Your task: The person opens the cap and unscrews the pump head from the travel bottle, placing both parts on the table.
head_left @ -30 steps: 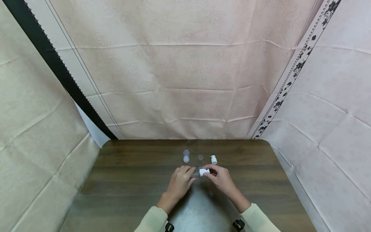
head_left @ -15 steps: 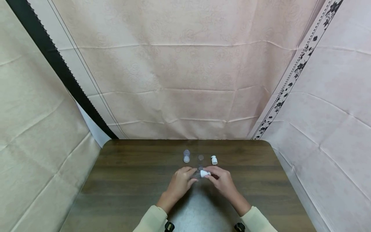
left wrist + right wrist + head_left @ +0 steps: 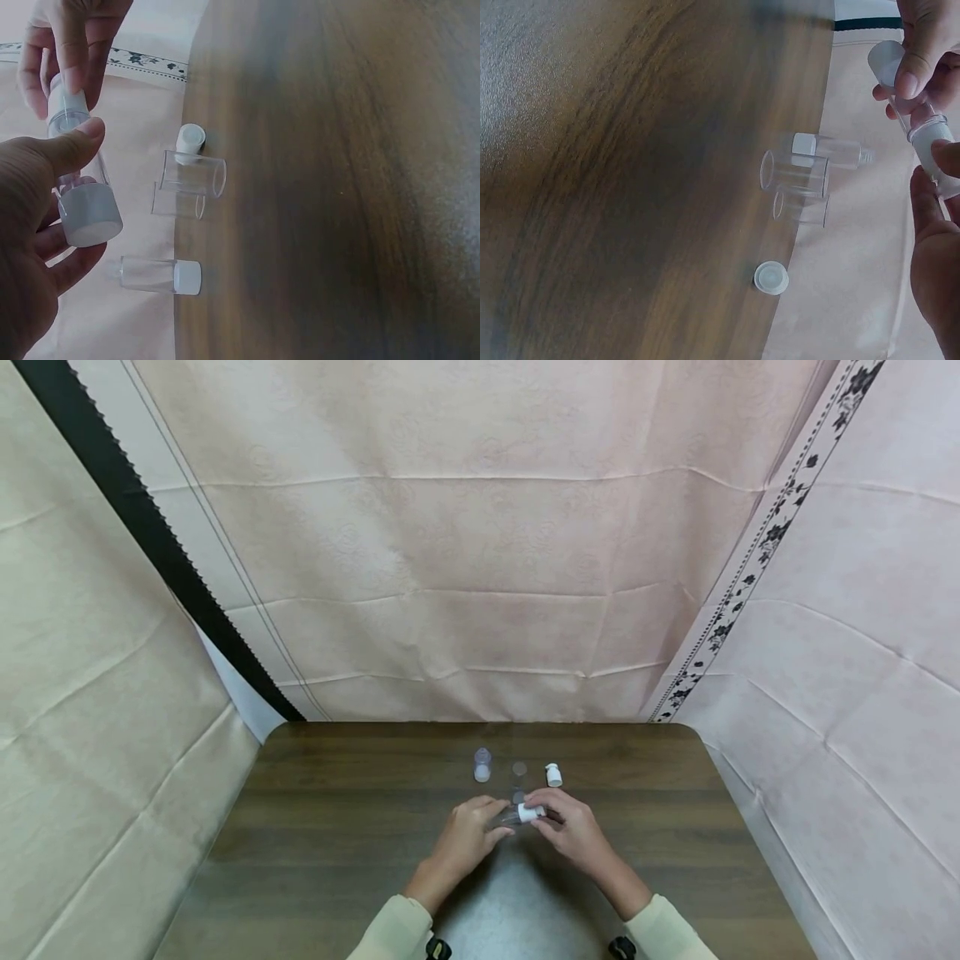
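My left hand (image 3: 467,831) grips a small clear bottle (image 3: 90,214) by its body, thumb along the side. A thick white base caps the bottle's lower end. My right hand (image 3: 573,825) has its thumb and fingers around the white pump top (image 3: 934,146) at the other end. Bottle and pump top form one line between the hands, tilted above the table; the right fingers partly cover the top.
Beyond the hands, a second clear bottle (image 3: 482,767) with a white base stands on the wooden table (image 3: 337,827). Two clear cylindrical covers (image 3: 193,174) stand near it, and another white pump top (image 3: 553,775) is to their right. Patterned cloth (image 3: 480,568) hangs behind.
The bottle has tilted slightly, its pump end lower toward the right. My right fingers have shifted a little on the white top. The things on the table stay put.
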`<action>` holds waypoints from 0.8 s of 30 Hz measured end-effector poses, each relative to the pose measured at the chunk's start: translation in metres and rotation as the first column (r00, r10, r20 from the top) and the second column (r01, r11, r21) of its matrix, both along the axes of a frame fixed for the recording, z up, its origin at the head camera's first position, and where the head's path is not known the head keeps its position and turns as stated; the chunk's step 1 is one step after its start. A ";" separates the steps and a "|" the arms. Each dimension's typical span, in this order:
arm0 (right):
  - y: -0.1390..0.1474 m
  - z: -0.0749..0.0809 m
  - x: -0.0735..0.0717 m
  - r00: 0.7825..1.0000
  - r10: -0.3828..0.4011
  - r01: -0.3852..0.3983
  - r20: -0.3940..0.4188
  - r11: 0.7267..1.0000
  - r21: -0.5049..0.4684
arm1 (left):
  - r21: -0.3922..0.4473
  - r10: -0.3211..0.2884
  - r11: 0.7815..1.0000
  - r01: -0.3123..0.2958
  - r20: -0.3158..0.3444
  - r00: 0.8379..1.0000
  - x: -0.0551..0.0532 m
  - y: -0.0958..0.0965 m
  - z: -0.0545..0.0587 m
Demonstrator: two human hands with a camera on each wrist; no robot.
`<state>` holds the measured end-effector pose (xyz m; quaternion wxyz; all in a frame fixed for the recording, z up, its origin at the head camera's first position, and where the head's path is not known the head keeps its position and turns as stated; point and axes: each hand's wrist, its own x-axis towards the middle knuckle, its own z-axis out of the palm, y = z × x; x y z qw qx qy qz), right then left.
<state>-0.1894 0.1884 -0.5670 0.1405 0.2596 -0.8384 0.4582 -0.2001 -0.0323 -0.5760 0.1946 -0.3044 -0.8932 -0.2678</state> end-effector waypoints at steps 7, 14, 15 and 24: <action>0.001 -0.001 0.002 0.994 -0.010 0.016 0.112 0.998 -0.058 | -0.057 0.031 0.998 -0.034 -0.060 0.998 0.000 -0.001 -0.001; -0.004 0.000 0.000 0.959 -0.108 0.115 0.264 0.993 -0.013 | -0.125 0.031 0.991 -0.043 -0.102 0.994 0.001 0.001 -0.002; -0.005 0.000 0.000 0.954 -0.131 0.136 0.269 0.991 0.003 | -0.126 0.025 0.991 -0.040 -0.111 0.993 0.002 0.001 -0.002; -0.006 0.001 0.000 0.936 -0.231 0.204 0.264 0.971 0.127 | -0.109 0.015 0.994 -0.031 -0.143 0.990 0.003 0.006 0.000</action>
